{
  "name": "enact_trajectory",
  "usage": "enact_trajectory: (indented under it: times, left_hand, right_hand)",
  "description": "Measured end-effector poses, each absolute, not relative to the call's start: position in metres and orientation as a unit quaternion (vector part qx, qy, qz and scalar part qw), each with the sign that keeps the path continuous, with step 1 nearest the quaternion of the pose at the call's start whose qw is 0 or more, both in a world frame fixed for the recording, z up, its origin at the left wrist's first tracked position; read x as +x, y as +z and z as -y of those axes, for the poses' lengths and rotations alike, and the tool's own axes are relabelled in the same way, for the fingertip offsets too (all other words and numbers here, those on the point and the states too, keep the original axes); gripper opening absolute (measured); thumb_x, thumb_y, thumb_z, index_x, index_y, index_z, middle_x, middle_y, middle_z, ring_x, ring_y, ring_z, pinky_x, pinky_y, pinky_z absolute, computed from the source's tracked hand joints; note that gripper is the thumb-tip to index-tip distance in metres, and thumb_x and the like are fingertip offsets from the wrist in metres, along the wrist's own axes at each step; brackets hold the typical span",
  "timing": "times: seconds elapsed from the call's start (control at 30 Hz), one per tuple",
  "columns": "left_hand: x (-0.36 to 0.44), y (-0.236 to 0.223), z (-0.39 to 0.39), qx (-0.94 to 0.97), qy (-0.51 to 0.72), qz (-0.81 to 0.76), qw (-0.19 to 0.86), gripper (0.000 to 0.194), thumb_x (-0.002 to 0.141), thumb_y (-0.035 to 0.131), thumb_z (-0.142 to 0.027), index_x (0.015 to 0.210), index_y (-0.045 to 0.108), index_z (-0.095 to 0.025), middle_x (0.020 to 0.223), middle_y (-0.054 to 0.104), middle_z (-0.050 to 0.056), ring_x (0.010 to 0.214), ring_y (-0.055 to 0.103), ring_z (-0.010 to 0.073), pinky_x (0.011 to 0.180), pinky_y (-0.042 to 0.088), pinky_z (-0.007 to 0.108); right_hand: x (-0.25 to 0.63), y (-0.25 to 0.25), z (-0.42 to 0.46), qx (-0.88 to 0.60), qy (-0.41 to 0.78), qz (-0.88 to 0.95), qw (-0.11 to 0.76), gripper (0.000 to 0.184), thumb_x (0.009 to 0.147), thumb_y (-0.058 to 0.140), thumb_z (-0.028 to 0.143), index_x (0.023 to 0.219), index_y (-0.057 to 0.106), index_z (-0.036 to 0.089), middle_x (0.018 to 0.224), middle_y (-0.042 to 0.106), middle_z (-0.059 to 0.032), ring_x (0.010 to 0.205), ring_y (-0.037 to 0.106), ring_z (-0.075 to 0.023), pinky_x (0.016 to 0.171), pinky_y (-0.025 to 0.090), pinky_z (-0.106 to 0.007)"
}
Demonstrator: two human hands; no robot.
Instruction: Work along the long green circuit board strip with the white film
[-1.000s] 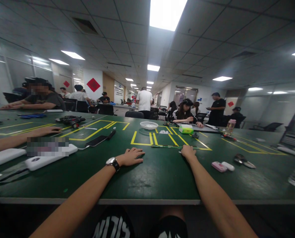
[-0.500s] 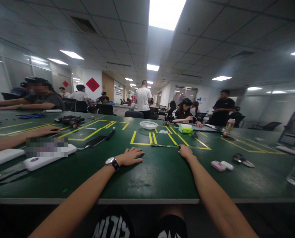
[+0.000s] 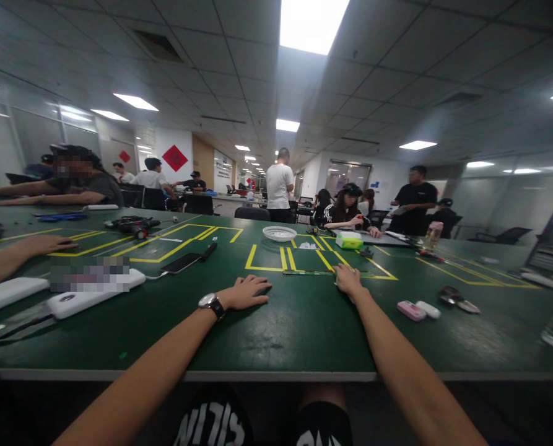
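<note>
My left hand (image 3: 247,293) lies flat on the green table (image 3: 257,347), fingers spread and nothing in them; a watch is on its wrist. My right hand (image 3: 349,282) is further out, fingers bent down over a long thin greenish strip (image 3: 306,272) that lies crosswise beside yellow tape lines. The strip looks like a ruler, but its kind is unclear. A small pale bit shows under the right fingers, too small to name. Beyond the strip are some white paper scraps (image 3: 308,246) and a white woven basket (image 3: 279,234).
A green-and-white tissue pack (image 3: 349,240) is behind my right hand. To the right are a pink case (image 3: 411,310) and a white case (image 3: 428,309). A phone (image 3: 182,264) and a white power bank (image 3: 97,294) lie left. A co-worker's hand (image 3: 48,244) rests at far left.
My right hand's fingers have shifted forward over the strip, from a tighter fist. My left hand has stayed put. The co-worker's hand at left has drawn back leftward.
</note>
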State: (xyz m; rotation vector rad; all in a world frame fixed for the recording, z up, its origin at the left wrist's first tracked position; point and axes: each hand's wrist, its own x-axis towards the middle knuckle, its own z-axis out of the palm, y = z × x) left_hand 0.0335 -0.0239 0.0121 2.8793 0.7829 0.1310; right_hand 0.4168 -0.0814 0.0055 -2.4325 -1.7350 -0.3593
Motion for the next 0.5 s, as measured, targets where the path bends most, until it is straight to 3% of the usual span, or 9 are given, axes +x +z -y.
enact_trajectory:
  times: [0.13, 0.23, 0.5]
  left_hand:
    - [0.033, 0.011, 0.022, 0.962, 0.055, -0.259, 0.073, 0.051, 0.094, 0.033, -0.057, 0.14, 0.035, -0.035, 0.148, 0.03, 0.006, 0.13, 0.026, 0.0319, 0.097, 0.026, 0.052]
    - [0.033, 0.012, 0.022, 0.962, 0.075, -0.256, 0.06, 0.048, 0.096, 0.032, -0.053, 0.139, 0.037, -0.031, 0.146, 0.033, 0.006, 0.129, 0.029, 0.03, 0.097, 0.028, 0.05]
    - [0.038, 0.018, 0.026, 0.954, 0.142, -0.264, 0.019, 0.042, 0.097, 0.034, -0.046, 0.135, 0.042, -0.029, 0.142, 0.038, 0.004, 0.128, 0.031, 0.0266, 0.099, 0.029, 0.041]
  right_hand:
    - [0.405, 0.012, 0.081, -0.787, -0.096, 0.608, 0.043, 0.044, 0.088, 0.035, 0.019, 0.128, 0.053, 0.023, 0.132, 0.05, -0.0148, 0.121, 0.044, -0.0323, 0.097, 0.025, -0.06]
    - [0.393, 0.017, 0.08, -0.768, -0.073, 0.635, 0.03, 0.043, 0.088, 0.035, 0.019, 0.125, 0.056, 0.026, 0.128, 0.055, -0.0118, 0.116, 0.05, -0.031, 0.098, 0.025, -0.06]
    - [0.313, 0.027, 0.084, -0.558, 0.01, 0.823, 0.104, 0.053, 0.075, 0.042, 0.005, 0.122, 0.058, 0.022, 0.126, 0.059, -0.0055, 0.116, 0.053, -0.0197, 0.1, 0.036, -0.032]
